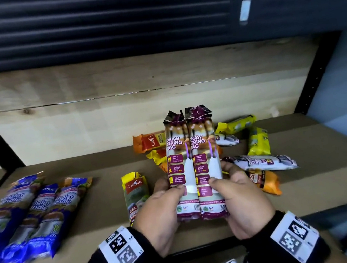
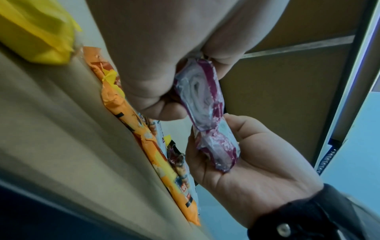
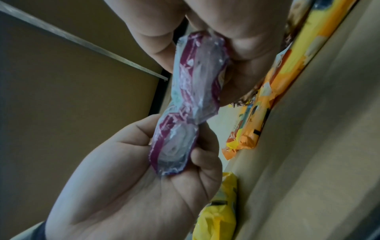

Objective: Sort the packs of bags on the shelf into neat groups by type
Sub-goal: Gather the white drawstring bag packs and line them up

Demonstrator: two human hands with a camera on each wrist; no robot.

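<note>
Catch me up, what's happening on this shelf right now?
A person is sorting bag packs. The left hand grips one purple drawstring pack and the right hand grips a second purple drawstring pack, held upright side by side above the shelf. Three blue singlet-handle packs already lie grouped at the left. A mixed pile of orange, yellow and white packs lies unsorted behind the hands, and one yellow-topped pack lies alone near the left hand.

Both hands bare, no gloves. Black wristband (image 1: pixel 125 256) on L wrist, black wristband (image 1: pixel 288 237) on R; each carries white card w/ two square b/w fiducial markers. Round metal snap stud (image 2: pixel 283 228) on R band, seen from L wrist cam.
</note>
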